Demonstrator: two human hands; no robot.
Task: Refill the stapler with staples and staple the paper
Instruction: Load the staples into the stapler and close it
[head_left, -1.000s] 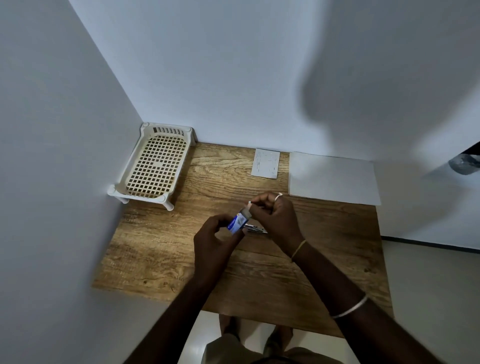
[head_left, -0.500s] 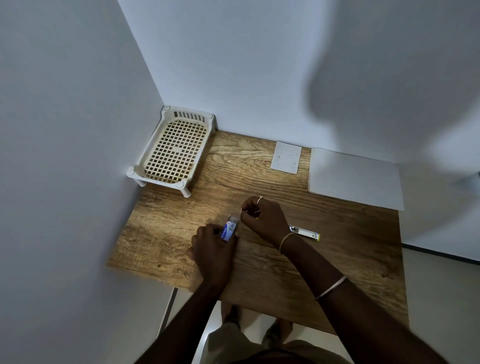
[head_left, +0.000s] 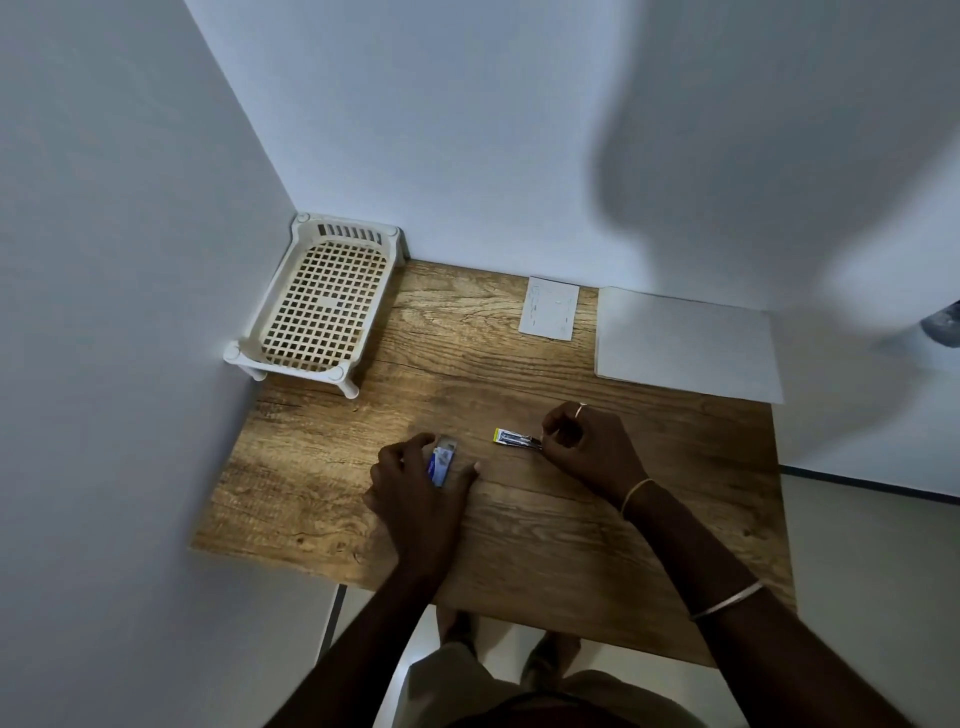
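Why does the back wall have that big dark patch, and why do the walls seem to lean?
Head view: the dark patch on the back wall looks like a soft cast shadow, probably of the person. The wide-angle lens bends and tilts the walls. The table is dimly, evenly lit without glare; the left hand and the small box under it look slightly smeared.

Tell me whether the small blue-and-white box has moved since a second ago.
Yes. The small blue-and-white box, held up a second ago, now sits low on the wooden table under the left hand.
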